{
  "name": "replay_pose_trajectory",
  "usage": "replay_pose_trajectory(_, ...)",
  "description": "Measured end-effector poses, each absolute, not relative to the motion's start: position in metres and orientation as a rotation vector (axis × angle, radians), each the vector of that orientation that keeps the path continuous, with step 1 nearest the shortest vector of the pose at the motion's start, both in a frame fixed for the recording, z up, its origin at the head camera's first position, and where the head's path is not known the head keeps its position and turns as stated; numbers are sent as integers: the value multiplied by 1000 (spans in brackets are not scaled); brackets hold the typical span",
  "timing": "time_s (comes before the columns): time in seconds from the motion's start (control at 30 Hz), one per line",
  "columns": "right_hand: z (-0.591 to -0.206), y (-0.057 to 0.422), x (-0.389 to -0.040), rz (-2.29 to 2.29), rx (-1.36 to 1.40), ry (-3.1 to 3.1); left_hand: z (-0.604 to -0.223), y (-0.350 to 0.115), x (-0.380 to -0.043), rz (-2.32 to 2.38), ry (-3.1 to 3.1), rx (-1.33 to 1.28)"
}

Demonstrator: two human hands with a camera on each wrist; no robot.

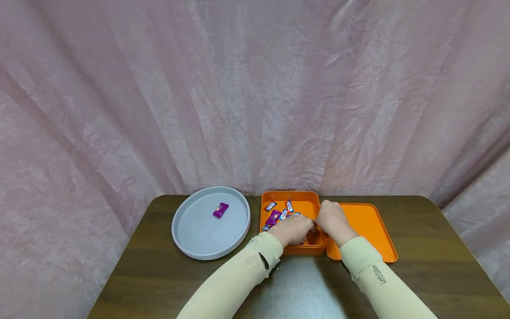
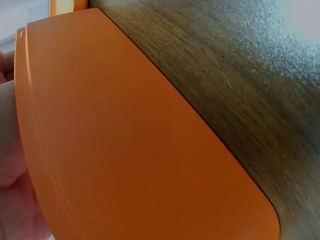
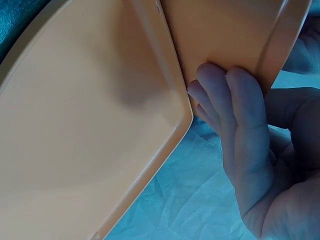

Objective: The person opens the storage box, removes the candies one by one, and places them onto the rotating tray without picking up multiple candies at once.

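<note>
The two hands are close together at the right side of the box (image 1: 304,250). The left hand (image 1: 291,230) reaches down inside it with fingers bent, its palm side hidden, so I cannot tell whether it holds anything. The right hand (image 1: 334,220) straddles the right wall: the right wrist view shows three fingers lying along the outer face, with the index finger and thumb beyond the rim. That spread could brace the wall and keep the box from sliding, though I cannot tell whether it grips the wall or pinches something inside. In the box lie small wrapped sweets, a purple sweet (image 1: 273,217) and several blue sweets (image 1: 283,214), loose and at odd angles; the high walls would keep them from scattering. Close against the box on the right, the lid (image 1: 368,221) lies flat, rim upward, probably set there to leave the box uncovered. Left of the box, just beside but apart, the round grey tray (image 1: 199,237) carries one lone sweet (image 1: 220,210), within easy reach of the left hand. All rest on the desk (image 1: 422,248), before a pink curtain (image 1: 255,88).
</note>
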State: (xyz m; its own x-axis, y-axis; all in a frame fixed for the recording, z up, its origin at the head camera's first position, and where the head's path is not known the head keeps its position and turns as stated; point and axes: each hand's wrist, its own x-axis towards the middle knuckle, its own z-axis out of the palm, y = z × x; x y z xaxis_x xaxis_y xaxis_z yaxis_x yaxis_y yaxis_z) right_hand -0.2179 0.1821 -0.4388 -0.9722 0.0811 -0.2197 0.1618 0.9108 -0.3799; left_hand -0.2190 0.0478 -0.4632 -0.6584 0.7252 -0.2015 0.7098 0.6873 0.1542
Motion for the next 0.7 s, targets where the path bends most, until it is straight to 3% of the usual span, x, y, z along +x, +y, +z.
replay_pose_trajectory(0.7,-441,181,-218,-621,224,2834,-462,34,-221,-68,2858,1134)
